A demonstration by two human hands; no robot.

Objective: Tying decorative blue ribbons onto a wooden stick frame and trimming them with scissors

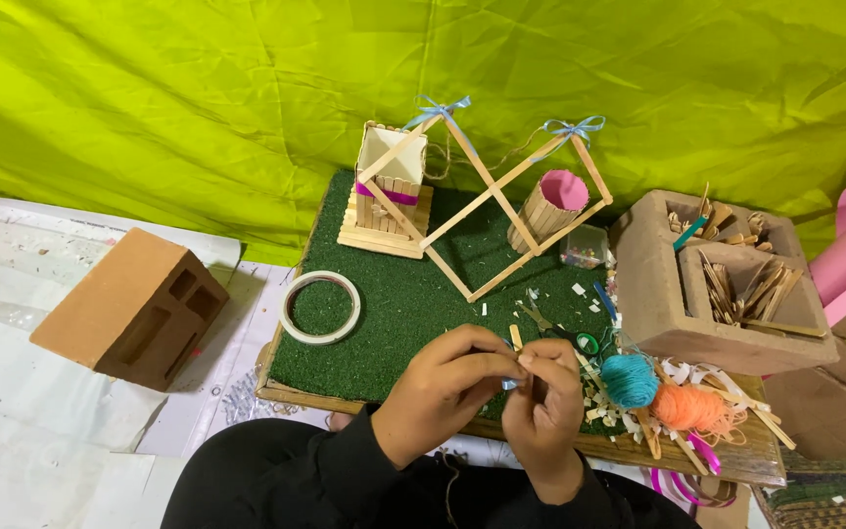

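Note:
My left hand (pixel 443 387) and my right hand (pixel 545 407) meet over the near edge of a green turf board (pixel 394 294). Their fingertips pinch a small pale blue piece (pixel 511 383), too small to identify, with a wooden craft stick (pixel 516 337) poking up just behind them. On the board stands a craft-stick frame of crossed squares (pixel 496 201) with blue ribbon bows, a square stick box with a pink band (pixel 389 186), and a round stick cup with a pink rim (pixel 550 208).
A tape ring (pixel 320 307) lies on the turf's left. Teal yarn (pixel 629 380), orange yarn (pixel 689 407), green-handled scissors (pixel 580 340) and stick scraps sit at right. A hollow brick (pixel 727 284) holds sticks; another brick (pixel 134 309) lies left. Green cloth hangs behind.

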